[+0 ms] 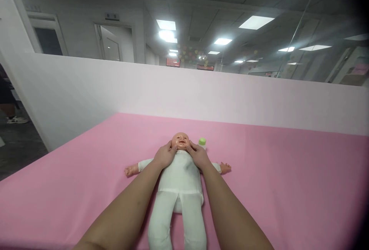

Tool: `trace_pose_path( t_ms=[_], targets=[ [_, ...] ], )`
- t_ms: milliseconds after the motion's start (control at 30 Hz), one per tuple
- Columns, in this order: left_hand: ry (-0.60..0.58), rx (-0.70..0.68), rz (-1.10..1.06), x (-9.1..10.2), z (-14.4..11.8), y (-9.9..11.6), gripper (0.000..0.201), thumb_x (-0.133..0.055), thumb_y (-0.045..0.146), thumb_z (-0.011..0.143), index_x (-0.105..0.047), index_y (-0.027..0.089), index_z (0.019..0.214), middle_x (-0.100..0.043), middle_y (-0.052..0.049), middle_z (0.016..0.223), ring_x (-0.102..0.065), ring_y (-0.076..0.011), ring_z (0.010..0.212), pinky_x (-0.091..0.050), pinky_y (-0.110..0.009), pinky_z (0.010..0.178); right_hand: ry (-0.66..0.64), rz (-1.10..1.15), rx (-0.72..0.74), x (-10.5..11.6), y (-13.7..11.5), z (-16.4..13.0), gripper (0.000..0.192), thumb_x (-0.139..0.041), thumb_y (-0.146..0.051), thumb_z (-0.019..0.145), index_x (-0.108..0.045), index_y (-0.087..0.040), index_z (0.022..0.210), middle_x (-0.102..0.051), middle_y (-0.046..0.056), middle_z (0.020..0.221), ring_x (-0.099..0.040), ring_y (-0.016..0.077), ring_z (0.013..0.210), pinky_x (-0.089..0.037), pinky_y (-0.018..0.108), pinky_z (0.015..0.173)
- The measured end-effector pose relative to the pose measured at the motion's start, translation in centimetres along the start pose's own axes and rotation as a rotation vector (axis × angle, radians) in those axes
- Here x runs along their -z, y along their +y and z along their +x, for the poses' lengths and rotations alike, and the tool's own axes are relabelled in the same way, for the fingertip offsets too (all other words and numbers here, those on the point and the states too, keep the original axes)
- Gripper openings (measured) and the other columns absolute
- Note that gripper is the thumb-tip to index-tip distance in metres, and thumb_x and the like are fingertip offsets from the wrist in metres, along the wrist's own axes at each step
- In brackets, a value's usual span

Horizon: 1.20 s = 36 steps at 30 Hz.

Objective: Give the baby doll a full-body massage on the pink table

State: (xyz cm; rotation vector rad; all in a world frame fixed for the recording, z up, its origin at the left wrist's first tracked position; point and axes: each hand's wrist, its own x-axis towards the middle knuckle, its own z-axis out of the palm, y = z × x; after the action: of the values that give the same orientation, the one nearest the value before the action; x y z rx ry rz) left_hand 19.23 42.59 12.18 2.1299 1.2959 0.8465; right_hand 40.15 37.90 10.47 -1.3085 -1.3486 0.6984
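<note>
Doll's head [180, 141] btwn both hands, apparently touching.

Left hand [165, 155] and right hand [198, 155] cupping doll [179, 177] head, pink table [288, 180]

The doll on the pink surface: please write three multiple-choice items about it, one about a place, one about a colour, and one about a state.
1. Where is the green-capped bottle?
A. beside the doll's head
B. between the doll's legs
C. on the floor

2. What colour is the doll's suit?
A. blue
B. white
C. red

3. How does the doll lie?
A. face down
B. on its back, arms spread
C. sitting upright

Answers:
1 A, the bottle stands right next to the head.
2 B, the suit is white on the pink surface.
3 B, the face looks up while the left hand and right hand touch its cheeks.
</note>
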Motion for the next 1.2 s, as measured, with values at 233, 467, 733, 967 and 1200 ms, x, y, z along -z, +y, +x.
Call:
trace_pose_path(
  t_ms=[233,467,733,967,1200],
  targets=[
    [0.022,0.009,-0.005,-0.1,0.2,-0.3,0.069,-0.025,0.064,0.101,-0.056,0.019,0.143,-0.060,-0.013,0.146,-0.055,-0.0312,0.135,-0.040,-0.041,0.110,0.053,-0.028,0.002,-0.4,0.8,0.4,0.060,-0.045,-0.064,0.098,-0.071,-0.020,0.129,-0.067,0.008,0.135,-0.059,0.0275,0.130,-0.041,0.045,0.115],
    [-0.024,0.007,-0.058,0.4,-0.5,0.8,0.069,-0.053,0.077,0.086,-0.062,0.028,0.133,-0.076,-0.007,0.117,-0.071,-0.0308,0.103,-0.051,-0.036,0.084,-0.027,-0.094,0.044,-0.3,-0.7,-0.7,0.061,-0.069,-0.065,0.083,-0.068,-0.026,0.130,-0.074,0.006,0.120,-0.068,0.0278,0.107,-0.052,0.041,0.097],
    [0.009,0.004,-0.037,0.2,-0.6,0.9,0.062,-0.057,0.071,0.086,-0.064,0.027,0.129,-0.077,-0.007,0.114,-0.072,-0.0295,0.099,-0.051,-0.035,0.082,0.049,-0.133,-0.023,-0.7,-0.7,-0.5,0.068,-0.077,-0.065,0.075,-0.068,-0.025,0.128,-0.074,0.008,0.115,-0.068,0.0281,0.103,-0.053,0.040,0.093],
    [0.016,0.012,-0.037,-0.1,-0.2,0.1,0.057,-0.049,0.066,0.093,-0.064,0.025,0.129,-0.075,-0.009,0.120,-0.070,-0.0302,0.106,-0.051,-0.037,0.089,-0.021,-0.008,0.017,-0.4,0.1,-0.3,0.056,-0.069,-0.060,0.084,-0.070,-0.025,0.129,-0.074,0.006,0.121,-0.068,0.0269,0.109,-0.052,0.041,0.099],
    [0.021,0.003,-0.072,-0.5,0.3,-0.6,0.058,-0.038,0.064,0.098,-0.063,0.024,0.133,-0.073,-0.009,0.126,-0.067,-0.0295,0.113,-0.048,-0.038,0.097,0.037,0.026,-0.030,-0.1,0.4,0.2,0.052,-0.055,-0.062,0.092,-0.077,-0.021,0.114,-0.073,0.007,0.125,-0.065,0.0279,0.119,-0.046,0.041,0.108]
  ],
)
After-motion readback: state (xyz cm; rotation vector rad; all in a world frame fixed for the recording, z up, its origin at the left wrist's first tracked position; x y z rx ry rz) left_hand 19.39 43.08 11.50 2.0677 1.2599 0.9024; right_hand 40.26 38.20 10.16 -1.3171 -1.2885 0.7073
